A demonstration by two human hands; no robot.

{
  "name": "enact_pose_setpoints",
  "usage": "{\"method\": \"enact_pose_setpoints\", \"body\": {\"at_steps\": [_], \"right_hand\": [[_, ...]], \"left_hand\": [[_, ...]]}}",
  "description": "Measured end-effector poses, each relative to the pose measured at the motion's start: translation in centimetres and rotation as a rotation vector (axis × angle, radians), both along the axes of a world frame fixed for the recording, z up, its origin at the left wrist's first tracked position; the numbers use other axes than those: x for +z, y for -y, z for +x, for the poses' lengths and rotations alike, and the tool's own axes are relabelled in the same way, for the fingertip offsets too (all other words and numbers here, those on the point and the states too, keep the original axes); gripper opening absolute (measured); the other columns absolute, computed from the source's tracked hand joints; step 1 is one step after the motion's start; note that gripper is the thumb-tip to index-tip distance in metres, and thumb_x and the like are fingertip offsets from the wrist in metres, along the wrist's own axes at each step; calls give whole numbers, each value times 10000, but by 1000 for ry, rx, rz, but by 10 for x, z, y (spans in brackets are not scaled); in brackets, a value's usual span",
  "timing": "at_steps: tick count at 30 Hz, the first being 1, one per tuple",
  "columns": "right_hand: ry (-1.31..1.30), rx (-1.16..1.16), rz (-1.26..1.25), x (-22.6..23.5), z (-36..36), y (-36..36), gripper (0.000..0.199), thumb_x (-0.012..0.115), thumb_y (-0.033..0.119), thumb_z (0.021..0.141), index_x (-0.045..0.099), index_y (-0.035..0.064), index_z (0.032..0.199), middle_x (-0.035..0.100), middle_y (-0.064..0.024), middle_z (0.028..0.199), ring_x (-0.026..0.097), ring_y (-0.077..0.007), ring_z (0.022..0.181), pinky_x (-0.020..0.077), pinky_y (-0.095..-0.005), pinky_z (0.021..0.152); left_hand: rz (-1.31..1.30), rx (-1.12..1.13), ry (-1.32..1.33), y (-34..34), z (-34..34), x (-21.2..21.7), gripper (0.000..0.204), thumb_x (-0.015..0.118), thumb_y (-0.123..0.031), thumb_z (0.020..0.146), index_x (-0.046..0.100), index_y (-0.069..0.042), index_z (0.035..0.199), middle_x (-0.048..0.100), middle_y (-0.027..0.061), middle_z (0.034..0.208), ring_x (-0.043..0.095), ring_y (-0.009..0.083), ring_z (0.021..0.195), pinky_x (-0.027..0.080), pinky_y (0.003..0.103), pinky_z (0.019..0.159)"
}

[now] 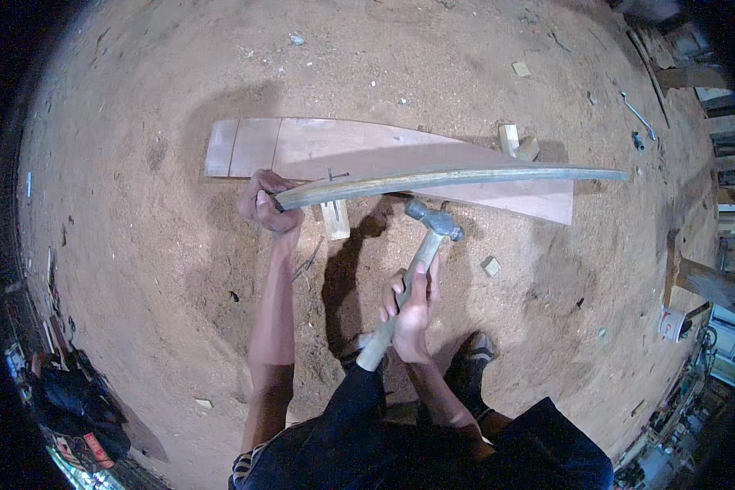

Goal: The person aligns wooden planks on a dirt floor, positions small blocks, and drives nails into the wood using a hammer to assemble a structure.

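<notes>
My left hand (266,204) is closed around the left end of a long, slightly curved wooden strip (433,177), seen edge-on. The strip runs to the right above a flat, tapering wooden board (343,140) on the ground. Thin dark nails (332,175) show beside the strip, near my left hand; whether they are driven into it I cannot tell. In my right hand (412,306) is a ball-peen hammer (434,229), gripped by its wooden handle. Its metal head is just below the strip, apart from it.
Small wood blocks (335,219) stick out from under the board, with others (509,139) at its far side. An offcut (491,266) lies on the sandy ground. A wrench (638,116) and a white bucket (671,323) are at the right. A dark bag (73,404) sits lower left.
</notes>
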State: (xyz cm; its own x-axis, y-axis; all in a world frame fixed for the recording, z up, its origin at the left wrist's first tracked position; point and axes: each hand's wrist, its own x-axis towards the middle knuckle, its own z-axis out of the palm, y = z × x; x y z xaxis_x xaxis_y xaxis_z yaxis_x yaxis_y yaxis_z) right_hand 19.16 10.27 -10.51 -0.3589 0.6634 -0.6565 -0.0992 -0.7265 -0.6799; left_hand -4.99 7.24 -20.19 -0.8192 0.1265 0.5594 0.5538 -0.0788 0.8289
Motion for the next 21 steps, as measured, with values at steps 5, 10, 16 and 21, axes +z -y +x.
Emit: {"method": "enact_pose_setpoints", "body": {"at_steps": [5,10,16,21], "right_hand": [[-93,339,-47,10,-7,17,547,434,318,1094,219,242,1591,478,-22,781,401,-104,446,385,-281,385],[-65,-30,15,15,-6,20,544,431,312,1096,213,240,1589,461,-16,761,408,-97,455,390,-274,397],[-75,538,247,8,-10,36,603,521,219,1065,261,105,1597,622,-80,897,558,-144,559,515,-327,518],[177,631,1349,3,8,31,550,594,73,978,426,-105,1470,718,-254,1087,741,-255,893,581,-312,718]], "left_hand": [[200,16,187,-2,-2,-13,414,420,-355,925,439,-40,656,424,71,558,424,199,470,378,323,482],[38,77,132,1,-3,-13,473,422,-388,926,466,-39,610,479,62,550,464,195,479,358,324,499],[-202,248,-300,6,-4,-28,431,392,-365,1032,551,5,881,536,69,734,547,203,698,445,319,601],[-258,116,-166,-3,-8,-12,332,452,-232,985,569,24,807,555,82,779,547,192,723,462,331,618]]}}
